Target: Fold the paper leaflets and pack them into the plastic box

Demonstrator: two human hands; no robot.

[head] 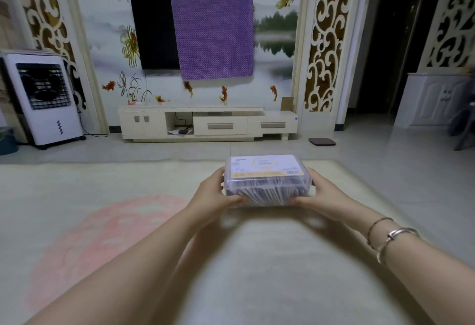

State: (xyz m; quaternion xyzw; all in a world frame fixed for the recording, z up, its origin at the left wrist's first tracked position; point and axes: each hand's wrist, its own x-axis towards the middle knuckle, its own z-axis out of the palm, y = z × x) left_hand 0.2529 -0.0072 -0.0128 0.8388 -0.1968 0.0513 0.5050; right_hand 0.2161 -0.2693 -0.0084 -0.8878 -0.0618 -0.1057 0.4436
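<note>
A clear plastic box (267, 182) with a white and yellow label on its closed lid is held above a pale surface in the middle of the head view. Through its front wall I see several dark folded leaflets (267, 192) standing packed side by side. My left hand (218, 193) grips the box's left end, thumb under the front corner. My right hand (318, 191) grips its right end the same way. Both arms stretch forward; the right wrist wears bracelets.
The pale surface (231, 260) below has a pink round print at the left. Beyond it lie a tiled floor, a cream TV cabinet (205, 124), a wall television half covered by a purple cloth (213, 38), and a white air cooler (43, 101) at far left.
</note>
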